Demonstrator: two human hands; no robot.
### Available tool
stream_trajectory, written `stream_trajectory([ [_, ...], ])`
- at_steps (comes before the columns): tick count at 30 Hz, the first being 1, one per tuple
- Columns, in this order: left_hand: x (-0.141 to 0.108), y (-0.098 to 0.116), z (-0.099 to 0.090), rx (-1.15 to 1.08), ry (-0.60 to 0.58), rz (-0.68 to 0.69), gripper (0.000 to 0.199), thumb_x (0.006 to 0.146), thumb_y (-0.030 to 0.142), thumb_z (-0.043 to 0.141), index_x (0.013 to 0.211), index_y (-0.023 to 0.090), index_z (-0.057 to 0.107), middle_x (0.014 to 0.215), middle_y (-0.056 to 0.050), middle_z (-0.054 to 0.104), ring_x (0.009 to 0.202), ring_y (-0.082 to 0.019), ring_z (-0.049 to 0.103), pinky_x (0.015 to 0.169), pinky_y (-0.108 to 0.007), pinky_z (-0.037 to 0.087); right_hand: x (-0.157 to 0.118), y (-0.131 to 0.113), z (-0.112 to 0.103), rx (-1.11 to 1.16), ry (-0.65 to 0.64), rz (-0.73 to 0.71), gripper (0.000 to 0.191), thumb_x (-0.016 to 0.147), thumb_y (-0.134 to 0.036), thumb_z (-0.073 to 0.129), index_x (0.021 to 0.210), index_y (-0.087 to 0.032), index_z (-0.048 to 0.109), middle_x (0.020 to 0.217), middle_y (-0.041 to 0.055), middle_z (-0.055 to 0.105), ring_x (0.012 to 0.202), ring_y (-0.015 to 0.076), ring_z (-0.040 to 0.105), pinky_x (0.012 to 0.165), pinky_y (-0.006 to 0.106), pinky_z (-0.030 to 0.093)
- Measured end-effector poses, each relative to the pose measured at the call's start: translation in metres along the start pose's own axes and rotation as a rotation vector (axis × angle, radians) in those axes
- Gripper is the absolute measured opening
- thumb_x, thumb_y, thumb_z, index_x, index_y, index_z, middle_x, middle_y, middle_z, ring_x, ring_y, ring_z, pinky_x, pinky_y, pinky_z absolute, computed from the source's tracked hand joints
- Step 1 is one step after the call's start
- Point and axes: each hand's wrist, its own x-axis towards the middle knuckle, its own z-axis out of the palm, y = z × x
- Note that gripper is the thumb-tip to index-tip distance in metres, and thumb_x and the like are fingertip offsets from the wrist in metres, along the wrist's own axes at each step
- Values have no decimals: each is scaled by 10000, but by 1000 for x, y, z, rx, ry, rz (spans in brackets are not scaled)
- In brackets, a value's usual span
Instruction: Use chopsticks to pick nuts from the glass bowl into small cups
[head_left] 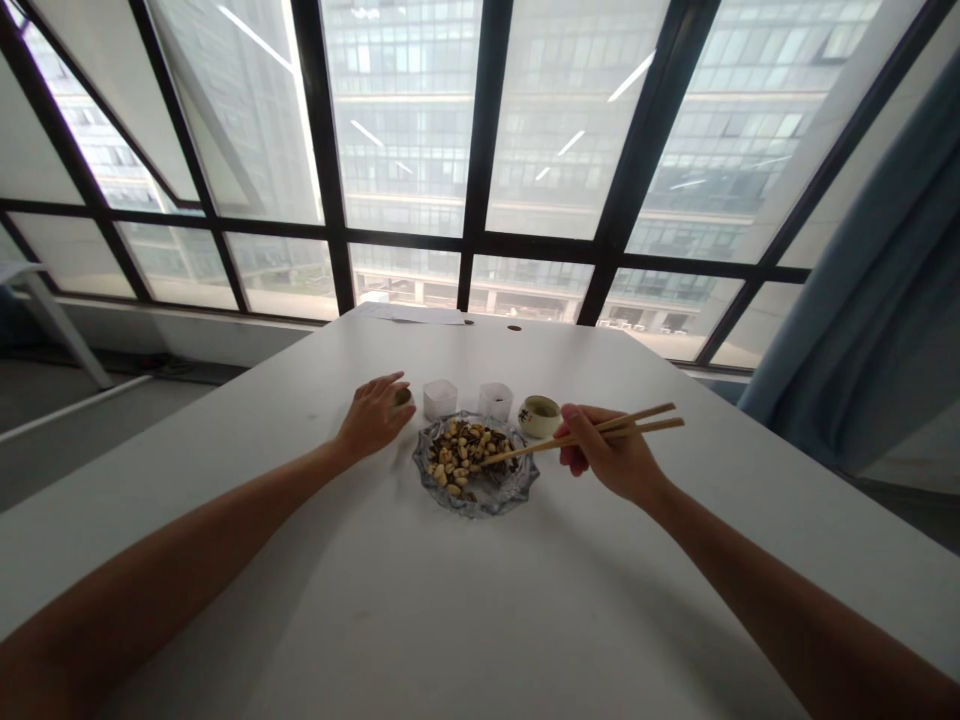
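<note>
as seen from beside the person, big window wall [480,150] fills the back, dark frames, grey-blue curtain [885,300] on the right side. white table [465,620] runs from the window toward the person, mostly bare. some papers [420,314] lie at its far edge, small dark spot near them.

mid-table: scalloped glass dish [475,468] holding mixed nuts and dark seeds [465,452]. behind it in a row: two small clear plastic cups [439,398] and [495,400], then a small ceramic tea cup [539,416] just right of the dish's rim. one more small greenish cup [403,397] at the left end of the row, mostly hidden by fingers.

left hand [373,418]: palm down on the table, fingers loosely curled around that greenish cup, touching it; cannot tell if it's actually gripped.

right hand [611,455]: fingers pressed together pinching a pair of wooden chopsticks [585,432]. sticks angle down-left, tips close together and sitting in the nut pile at the dish's right side. tea cup sits just behind the chopstick shafts, not touching as far as i can see.
</note>
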Motion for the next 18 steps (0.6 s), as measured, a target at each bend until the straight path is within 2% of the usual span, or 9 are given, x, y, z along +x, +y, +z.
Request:
stream_trajectory([
  [4,-5,-6,11,-73,52,-126,510,890,448,556,1326,188,511,1456,-143,524,1351,-306,469,1116,-501,381,-2,-12,-11,-146,-193,-57,563,869,-681,568,663,-168,674,471,28,633,353,107,540,334,202,408],
  [6,-5,-7,14,-115,54,-175,558,877,473,567,1344,179,486,1449,-156,520,1350,-313,468,1118,-499,387,-3,-13,-12,-177,-238,-97,543,877,-662,573,665,-173,674,494,32,651,378,115,567,358,207,438],
  [9,-4,-7,15,-159,35,-232,586,864,503,574,1343,179,480,1406,-156,549,1318,-313,494,1114,-488,400,-3,-10,-10,-173,-219,-110,540,873,-659,581,645,-177,664,507,37,654,397,121,581,369,212,452],
  [14,-4,-3,12,-199,4,-285,589,861,522,574,1340,192,484,1364,-140,577,1265,-302,537,1091,-473,430,-2,-2,-10,-116,-88,-72,567,858,-692,574,652,-171,664,492,32,641,373,118,564,343,211,437],
  [18,-4,-2,11,-228,-12,-299,619,857,527,576,1351,169,475,1387,-160,562,1279,-307,534,1102,-476,423,-2,0,-10,-121,-96,-74,562,871,-678,569,653,-168,659,498,32,643,377,113,565,350,205,439],
])
